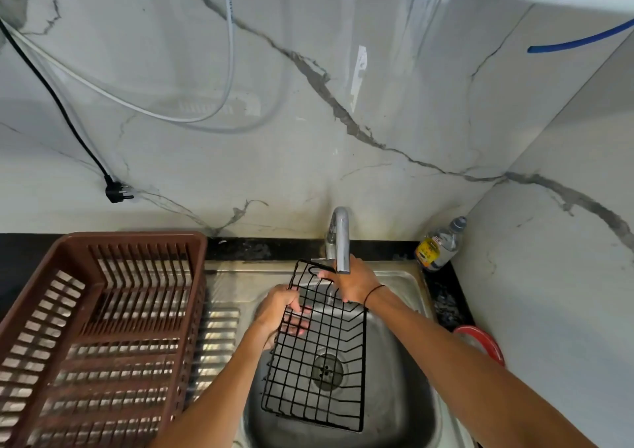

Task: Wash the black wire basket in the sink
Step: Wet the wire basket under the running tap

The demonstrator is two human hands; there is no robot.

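A black wire basket is held tilted over the steel sink, its far end up under the tap. Through its grid I see the drain. My left hand grips the basket's left edge, fingers curled through the wires. My right hand holds the far right corner, just below the spout. A thin stream of water seems to run onto the wires there.
A brown plastic dish rack stands on the drainboard to the left of the sink. A small bottle sits in the back right corner, a red ring-shaped object at the right. A black plug and cables hang on the marble wall.
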